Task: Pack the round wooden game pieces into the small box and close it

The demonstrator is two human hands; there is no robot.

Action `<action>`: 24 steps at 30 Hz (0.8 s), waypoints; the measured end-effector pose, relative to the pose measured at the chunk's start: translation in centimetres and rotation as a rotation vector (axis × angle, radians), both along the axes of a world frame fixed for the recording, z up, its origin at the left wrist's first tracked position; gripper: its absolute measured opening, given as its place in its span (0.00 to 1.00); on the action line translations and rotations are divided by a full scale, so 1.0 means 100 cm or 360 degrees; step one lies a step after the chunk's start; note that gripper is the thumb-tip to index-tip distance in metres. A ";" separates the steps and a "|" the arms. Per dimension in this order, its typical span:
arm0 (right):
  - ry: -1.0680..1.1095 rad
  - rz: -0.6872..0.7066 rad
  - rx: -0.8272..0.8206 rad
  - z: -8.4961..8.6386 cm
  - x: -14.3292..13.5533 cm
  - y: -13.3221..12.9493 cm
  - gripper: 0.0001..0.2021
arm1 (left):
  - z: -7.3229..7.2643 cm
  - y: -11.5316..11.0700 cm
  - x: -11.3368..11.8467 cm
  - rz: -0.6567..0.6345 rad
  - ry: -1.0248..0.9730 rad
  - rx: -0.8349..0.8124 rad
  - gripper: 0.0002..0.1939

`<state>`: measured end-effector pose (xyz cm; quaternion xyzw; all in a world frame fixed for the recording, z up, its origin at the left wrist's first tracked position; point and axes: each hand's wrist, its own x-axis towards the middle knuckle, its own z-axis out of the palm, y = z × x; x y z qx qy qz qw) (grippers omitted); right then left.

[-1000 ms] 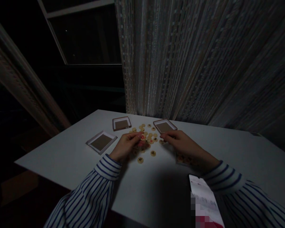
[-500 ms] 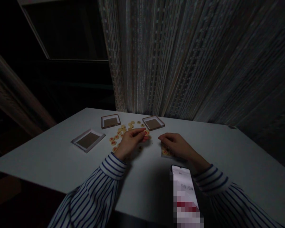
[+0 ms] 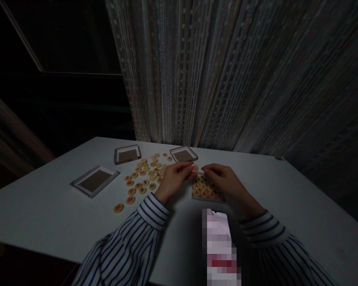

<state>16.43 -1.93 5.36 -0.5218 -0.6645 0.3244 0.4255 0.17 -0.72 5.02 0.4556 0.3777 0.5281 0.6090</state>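
Note:
My left hand (image 3: pixel 176 178) pinches a round Chinese chess piece (image 3: pixel 194 168) with a red character, holding it up between thumb and fingers. Just to the right, my right hand (image 3: pixel 228 184) is closed, its fingertips drawn together close to that piece; whether anything is in them is hidden. Below both hands lies a shallow box (image 3: pixel 207 199) with several chess pieces in rows, red characters at the front and black ones behind. My right hand covers its right side. Loose chess pieces (image 3: pixel 142 190), some face up and some blank side up, spread over the table left of my left hand.
Three shallow frame-like trays with brown bottoms stand on the white table (image 3: pixel 47 206): one at left (image 3: pixel 95 182), one at back left (image 3: pixel 127 155), one at back centre (image 3: pixel 183 154). A phone (image 3: pixel 222 242), partly pixelated, lies in front of the box. A string curtain (image 3: pixel 179 79) hangs behind.
My view has shifted to the right. My left hand has carried the chess piece closer to my right hand, above the box. My right hand has moved back a little, uncovering more pieces in the box.

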 end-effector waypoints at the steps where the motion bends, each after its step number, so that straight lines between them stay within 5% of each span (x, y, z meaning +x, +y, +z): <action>1: -0.0012 -0.0008 0.0019 0.000 0.003 0.001 0.13 | 0.000 0.001 0.004 -0.0005 -0.0010 -0.0009 0.07; 8: -0.0349 -0.0027 0.0239 0.004 0.019 0.013 0.13 | -0.010 0.013 0.024 0.0027 -0.0090 -0.0036 0.07; 16: -0.0871 0.0337 0.0352 0.011 0.019 0.021 0.15 | -0.037 0.017 0.028 0.0063 -0.0113 -0.0041 0.09; 24: -0.1199 0.0498 0.0424 0.014 0.012 0.034 0.12 | -0.047 0.024 0.027 0.0162 -0.0051 -0.0075 0.08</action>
